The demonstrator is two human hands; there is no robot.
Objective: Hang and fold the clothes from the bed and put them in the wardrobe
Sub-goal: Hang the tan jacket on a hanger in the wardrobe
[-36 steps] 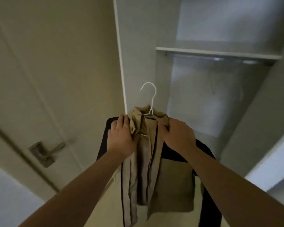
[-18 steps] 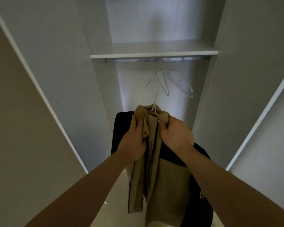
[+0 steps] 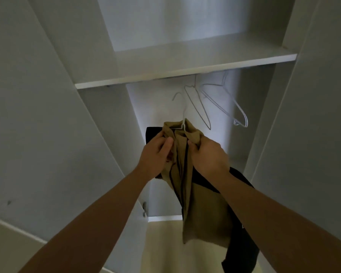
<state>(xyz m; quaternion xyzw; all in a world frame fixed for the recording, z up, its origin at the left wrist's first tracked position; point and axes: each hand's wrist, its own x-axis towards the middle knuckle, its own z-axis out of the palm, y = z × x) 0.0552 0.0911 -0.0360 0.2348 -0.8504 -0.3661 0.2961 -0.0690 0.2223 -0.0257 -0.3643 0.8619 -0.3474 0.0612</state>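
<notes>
— Where's the jacket?

— The tan-and-black jacket (image 3: pixel 193 198) is on its wire hanger (image 3: pixel 183 124), held up before the open wardrobe (image 3: pixel 71 134), just under the shelf (image 3: pixel 185 74). My left grip (image 3: pixel 156 154) pinches the front edge below the collar; my right grip (image 3: pixel 207 156) clutches the other side.

— Which step?

— Hanging it, I'd say. Next, the hook must lift and catch the rail, which I reckon hides under that shelf, left of the empty hangers (image 3: pixel 215 103).

— Anything changed?

— A second ago I faced a door with a handle. Now I'm on the opening, closer in, with the hook beside those hangers.
</notes>
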